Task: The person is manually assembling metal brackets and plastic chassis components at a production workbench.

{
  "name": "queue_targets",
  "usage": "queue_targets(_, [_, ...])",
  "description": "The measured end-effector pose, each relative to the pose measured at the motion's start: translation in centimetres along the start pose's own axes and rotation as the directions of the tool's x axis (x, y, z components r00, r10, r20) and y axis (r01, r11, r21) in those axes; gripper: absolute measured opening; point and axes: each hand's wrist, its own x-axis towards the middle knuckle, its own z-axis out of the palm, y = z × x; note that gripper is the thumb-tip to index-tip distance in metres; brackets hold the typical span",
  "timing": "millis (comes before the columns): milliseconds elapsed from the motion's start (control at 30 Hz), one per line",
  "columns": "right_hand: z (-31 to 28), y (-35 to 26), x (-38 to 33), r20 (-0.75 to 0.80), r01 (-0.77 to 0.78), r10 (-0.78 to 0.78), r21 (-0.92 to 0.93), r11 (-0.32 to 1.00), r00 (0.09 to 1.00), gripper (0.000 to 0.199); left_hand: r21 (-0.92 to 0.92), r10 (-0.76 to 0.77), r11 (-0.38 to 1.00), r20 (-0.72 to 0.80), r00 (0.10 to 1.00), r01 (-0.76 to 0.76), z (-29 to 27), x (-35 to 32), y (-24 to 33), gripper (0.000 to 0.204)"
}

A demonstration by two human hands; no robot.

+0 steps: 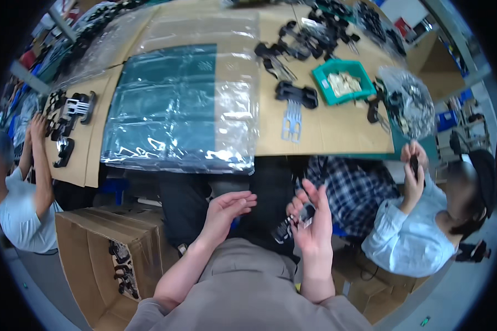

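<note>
Over my lap, my right hand (313,223) curls its fingers round a small black-and-silver part (283,229), whose exact kind is too blurred to tell. My left hand (230,212) hovers beside it, fingers stretched out and holding nothing. Both are just off the near edge of the cardboard-covered table (337,135). Ahead of the left hand lies a clear plastic bag (176,110) over a dark green sheet. A black plastic part with a grey slotted plate (294,107) rests on the cardboard farther right.
A green bin (345,81) of small cream pieces stands at right, near a pile of black parts (301,41) and a bulging clear bag (411,105). An open carton (102,265) with black parts sits low left. Co-workers are at both sides; one person's hand (414,157) holds a black part.
</note>
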Motion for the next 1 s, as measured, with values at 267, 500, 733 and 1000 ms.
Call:
queue_targets(267, [2.7,0.3,0.0,0.052,-0.196,0.190,0.313,0.929,0.980,0.036,0.138,0.238,0.940,0.388,0.890,-0.312,4.2,-4.8,3.9,0.036])
queue_targets(500, [3.8,-0.3,-1.1,0.135,-0.288,0.269,0.153,0.945,0.954,0.034,0.081,0.361,0.912,0.305,0.881,-0.402,5.0,-5.1,4.5,0.041])
queue_targets(733, [3.0,0.5,-1.8,0.346,-0.227,0.409,-0.460,0.858,0.845,0.057,0.330,0.427,0.701,0.515,0.743,-0.632,2.2,-3.0,5.6,0.044])
queue_targets(1000, [3.2,2.3,-1.1,0.328,-0.136,0.425,-0.635,0.760,0.843,0.066,0.656,0.182,0.607,0.435,0.882,-0.448,4.8,-5.0,7.0,0.033])
